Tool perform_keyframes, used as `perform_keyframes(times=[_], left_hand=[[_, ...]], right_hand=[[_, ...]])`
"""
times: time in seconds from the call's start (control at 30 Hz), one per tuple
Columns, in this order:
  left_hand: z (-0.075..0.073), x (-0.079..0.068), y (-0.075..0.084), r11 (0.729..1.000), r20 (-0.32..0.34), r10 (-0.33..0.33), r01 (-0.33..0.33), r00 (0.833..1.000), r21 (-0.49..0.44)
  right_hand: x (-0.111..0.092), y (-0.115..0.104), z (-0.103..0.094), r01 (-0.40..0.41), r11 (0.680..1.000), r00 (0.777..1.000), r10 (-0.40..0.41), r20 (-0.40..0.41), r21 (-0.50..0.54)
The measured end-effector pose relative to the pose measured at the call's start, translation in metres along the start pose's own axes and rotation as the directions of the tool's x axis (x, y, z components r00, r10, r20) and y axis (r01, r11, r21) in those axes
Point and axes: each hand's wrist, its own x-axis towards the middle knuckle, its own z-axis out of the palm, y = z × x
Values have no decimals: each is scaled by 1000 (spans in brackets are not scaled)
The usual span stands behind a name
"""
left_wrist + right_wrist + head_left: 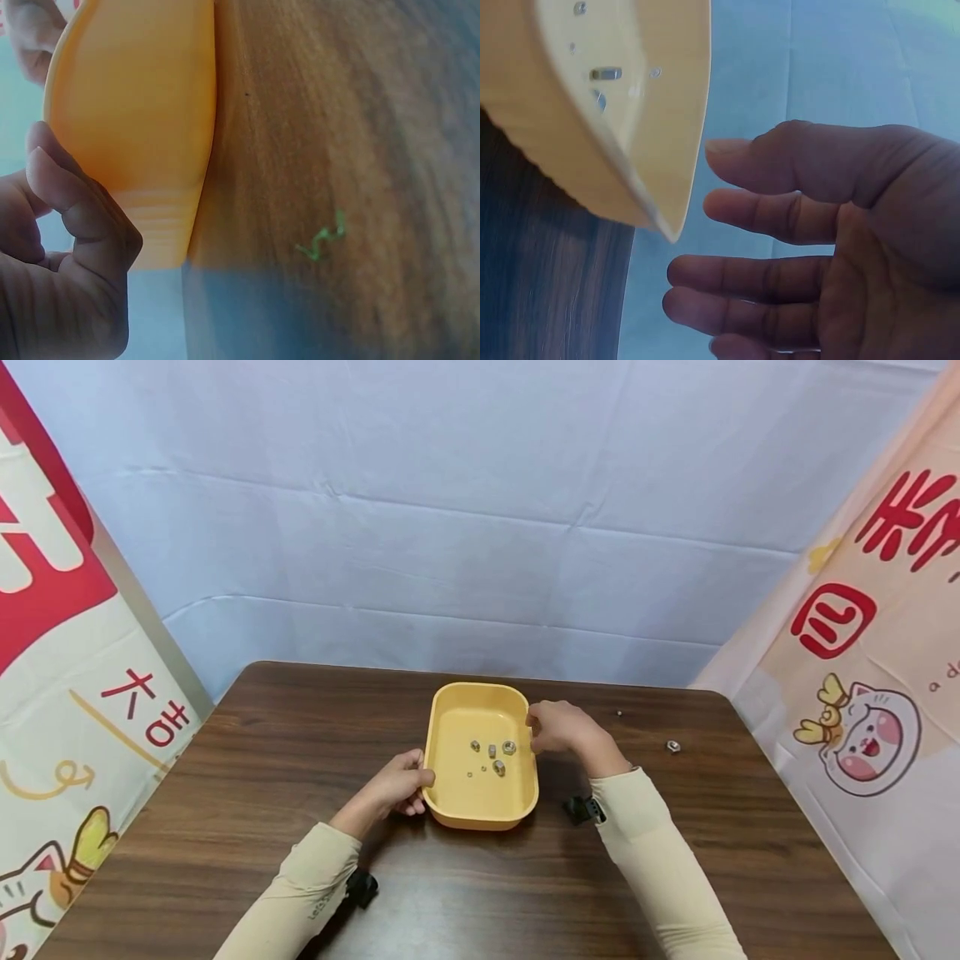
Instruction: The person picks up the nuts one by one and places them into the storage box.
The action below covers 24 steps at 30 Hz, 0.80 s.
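A yellow rectangular tray (pixel 457 806) stands on the table with several metal nuts (pixel 499 767) of different sizes scattered on its floor. My left hand (pixel 401 782) grips the tray's left rim, thumb over the edge and the other fingers bent against the outer wall; the left wrist view shows this hand (pixel 75 247) close up. At the right rim is my right hand (pixel 562 727). In the right wrist view that hand (pixel 795 217) has its fingers loosely extended beside the tray wall (pixel 679 150), with nothing visible between thumb and fingers.
On the wooden table (pixel 300 735), a larger nut (pixel 672 746) and a tiny one (pixel 619 712) lie to the right of the tray. A small green scrap (pixel 322 238) appears on the tabletop in the left wrist view. Pale cloth (pixel 450 527) hangs behind the table.
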Motion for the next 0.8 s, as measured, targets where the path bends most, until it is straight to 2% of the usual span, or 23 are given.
perform_keyframes(times=[0.17, 0.4, 0.8], left_hand=[[1, 1, 0, 1000, -5, 3, -3, 1000, 4], [1, 0, 0, 1000, -24, 10, -10, 1000, 12], [0, 0, -2, 1000, 2, 21, -21, 1000, -10]], right_hand=[[-6, 11, 0, -32, 999, 1000, 31, 2, 29], [-13, 25, 2, -45, 999, 999, 45, -13, 11], [-24, 49, 7, -72, 997, 997, 72, -5, 17]])
